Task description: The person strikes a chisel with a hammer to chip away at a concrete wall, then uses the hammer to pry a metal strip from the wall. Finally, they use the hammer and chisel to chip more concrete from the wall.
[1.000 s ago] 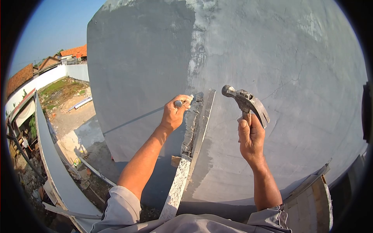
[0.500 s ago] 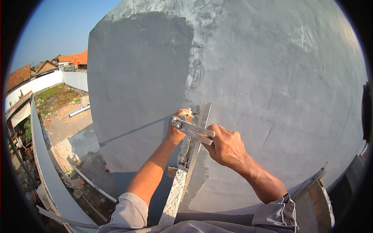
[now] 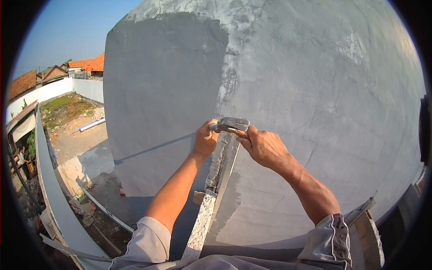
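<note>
My right hand [image 3: 268, 147] is closed round the handle of a claw hammer [image 3: 234, 122], whose metal head lies crosswise in front of my left hand. My left hand [image 3: 206, 138] has its fingers curled at the top of the rough mortar edge [image 3: 218, 164]. What it pinches is hidden behind the hammer head. A narrow straight batten [image 3: 228, 166] runs along the right side of that edge. Below it, a pale, mortar-spattered strip [image 3: 201, 222] comes down toward my body.
The grey plastered wall [image 3: 324, 81] fills the middle and right, with a darker patch [image 3: 166, 72] at left. Down on the left are a long narrow ledge [image 3: 60, 193], a yard with pipes [image 3: 92, 124], a white boundary wall [image 3: 54, 92] and a person [image 3: 23, 161].
The hammer head has risen and turned from slanting to nearly level. My right hand has moved up with it, and my left hand has shifted slightly up and left.
</note>
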The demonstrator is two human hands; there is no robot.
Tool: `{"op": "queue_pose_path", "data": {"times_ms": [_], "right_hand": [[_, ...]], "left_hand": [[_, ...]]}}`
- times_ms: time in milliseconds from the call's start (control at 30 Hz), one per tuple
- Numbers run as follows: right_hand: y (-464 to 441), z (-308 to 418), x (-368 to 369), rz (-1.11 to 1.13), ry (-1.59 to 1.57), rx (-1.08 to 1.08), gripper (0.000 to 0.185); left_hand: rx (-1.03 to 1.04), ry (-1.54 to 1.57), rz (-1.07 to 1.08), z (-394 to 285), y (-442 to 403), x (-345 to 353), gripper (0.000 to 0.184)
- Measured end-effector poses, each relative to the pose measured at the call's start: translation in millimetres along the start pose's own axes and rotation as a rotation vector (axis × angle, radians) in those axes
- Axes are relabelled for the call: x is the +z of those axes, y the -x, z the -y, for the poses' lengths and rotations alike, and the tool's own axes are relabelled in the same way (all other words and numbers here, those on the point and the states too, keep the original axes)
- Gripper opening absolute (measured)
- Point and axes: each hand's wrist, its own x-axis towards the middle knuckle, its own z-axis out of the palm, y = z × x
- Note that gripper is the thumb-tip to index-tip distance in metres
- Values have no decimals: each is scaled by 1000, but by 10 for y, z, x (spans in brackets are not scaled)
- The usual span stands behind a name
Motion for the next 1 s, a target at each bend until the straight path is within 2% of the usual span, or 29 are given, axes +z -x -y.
{"op": "queue_pose_path", "data": {"times_ms": [33,67,100,133,200,267,300,333,367,400,467,500,567,633,667,733,767,833,933,967,1000], "right_hand": [[-4,-73,26,-155,15,-70,32],[-7,-50,3,-273,-80,-138,31],[63,30,-75,-386,-181,-192,31],[130,95,-152,-501,-283,-239,32],[43,57,-91,-796,-526,-506,33],[-77,-118,74,-784,-313,-625,33],[-112,-114,23,-364,51,-281,35],[-210,-89,30,-50,39,-90,34],[-154,-50,13,-57,26,-51,33],[-173,-27,-140,-75,47,-35,32],[-59,123,-314,-315,-165,-130,31],[-32,143,-341,-437,-274,-169,30],[-131,63,-252,-695,-430,-382,29],[-222,-16,-172,-764,-399,-505,32],[-295,-68,-100,-551,-64,-326,37],[-404,-31,-166,-64,5,-19,39],[-419,-13,-262,-147,-26,-45,39],[-358,80,-382,-278,-115,-91,39],[-376,152,-564,-676,-319,-241,39],[-478,106,-485,-863,-397,-419,42],[-547,20,-351,-645,-268,-298,41]], "left_hand": [[-32,-26,13,62,-79,-3,12],[-92,-62,38,114,-43,-37,13],[-65,66,-14,157,-64,34,17],[-80,39,5,111,-100,39,18],[-106,-16,46,20,-182,26,18],[-116,16,48,47,-226,8,15],[-102,45,45,49,-258,-14,14],[-88,73,44,36,-269,-24,14],[-170,76,20,15,-282,-47,14],[-155,83,26,-19,-407,-14,15],[-180,74,73,-38,-370,-27,17],[-266,30,86,-60,-406,5,19],[-240,17,121,-56,-459,38,20],[-224,23,127,14,-493,37,21],[-245,53,111,23,-495,31,22],[-269,111,96,-44,-534,19,23],[-300,36,163,44,-604,1,22],[-390,27,161,-32,-687,33,20],[-413,29,186,-99,-790,61,19],[-431,30,196,-125,-820,58,19],[-446,31,206,-140,-847,53,19]]}}
